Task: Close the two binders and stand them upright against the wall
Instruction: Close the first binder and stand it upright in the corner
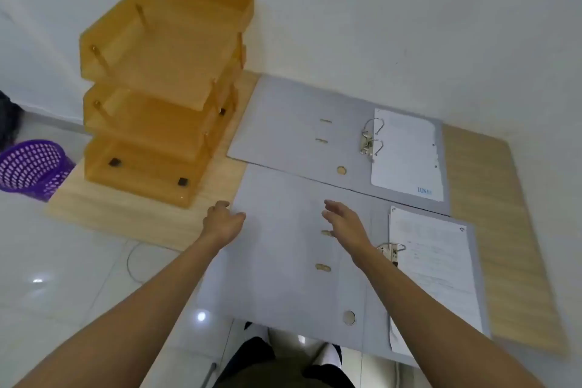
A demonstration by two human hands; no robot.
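Two grey lever-arch binders lie open and flat on a light wooden desk [491, 230]. The far binder [293, 123] lies near the white wall [409, 25], its metal rings [371, 138] holding white paper on the right. The near binder [283, 261] overhangs the desk's front edge and also has paper on its right half. My left hand [222, 224] rests at the near binder's far left corner, fingers apart, holding nothing. My right hand [343, 224] hovers over the near binder's left cover, fingers spread; the wrist partly hides that binder's rings [390, 250].
An orange three-tier paper tray [163, 82] stands on the desk's left part, close to the far binder's left edge. A purple mesh basket [31, 167] sits on the white tiled floor to the left. The desk's right strip is bare wood.
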